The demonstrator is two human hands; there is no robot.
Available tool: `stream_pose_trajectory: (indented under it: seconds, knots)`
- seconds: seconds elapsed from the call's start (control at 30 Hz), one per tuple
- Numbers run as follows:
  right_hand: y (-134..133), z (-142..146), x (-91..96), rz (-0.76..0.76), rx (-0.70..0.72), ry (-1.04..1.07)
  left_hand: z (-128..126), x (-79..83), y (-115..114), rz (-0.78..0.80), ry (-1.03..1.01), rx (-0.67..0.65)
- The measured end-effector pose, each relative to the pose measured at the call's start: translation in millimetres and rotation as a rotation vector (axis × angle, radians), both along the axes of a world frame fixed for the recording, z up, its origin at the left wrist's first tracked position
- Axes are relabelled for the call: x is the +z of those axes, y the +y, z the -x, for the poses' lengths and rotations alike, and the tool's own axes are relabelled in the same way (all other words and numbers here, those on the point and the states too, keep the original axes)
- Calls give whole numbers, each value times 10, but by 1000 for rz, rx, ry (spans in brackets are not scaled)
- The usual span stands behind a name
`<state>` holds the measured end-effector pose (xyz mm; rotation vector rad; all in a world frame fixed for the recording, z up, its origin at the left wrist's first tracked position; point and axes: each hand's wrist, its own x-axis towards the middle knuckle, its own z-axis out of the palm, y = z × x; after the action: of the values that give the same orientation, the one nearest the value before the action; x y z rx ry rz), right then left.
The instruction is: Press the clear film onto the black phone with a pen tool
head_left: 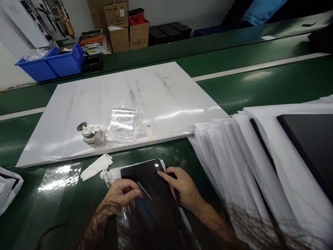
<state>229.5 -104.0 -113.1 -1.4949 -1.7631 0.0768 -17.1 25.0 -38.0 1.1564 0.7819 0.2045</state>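
Observation:
A glossy black sheet-like panel (153, 201) lies in front of me over a white layer, its lower part lost in shadow. Close to its upper right corner sit two small silver discs (156, 165). The index fingertip of my right hand (185, 189) touches the panel at the lower disc. Its other fingers curl around a slim black object (177, 198) at the panel's right edge, whose kind I cannot tell. My left hand (123, 194) rests on the panel's left side with curled fingers, thumb and forefinger close together; anything between them is hidden.
A white board (166, 100) lies across the green bench (260, 80). On it are a small tissue-topped box (95, 137) and a clear plastic bag (125, 121). Folded white paper (96, 166) lies nearby. Wrapped panels (234, 156) stack at right; blue bins (65, 60) stand behind.

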Motion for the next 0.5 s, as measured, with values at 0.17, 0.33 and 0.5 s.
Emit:
stream_pose_trajectory:
  seconds: [0.17, 0.33, 0.5]
  knots:
    - [55, 96, -19, -71, -58, -126, 2, -10, 3, 2, 5, -1]
    - [60, 125, -49, -11, -181, -180, 17, -80, -6, 6, 26, 0]
    - [42, 55, -114, 0, -309, -227, 26, -129, -10, -57, 32, -23]
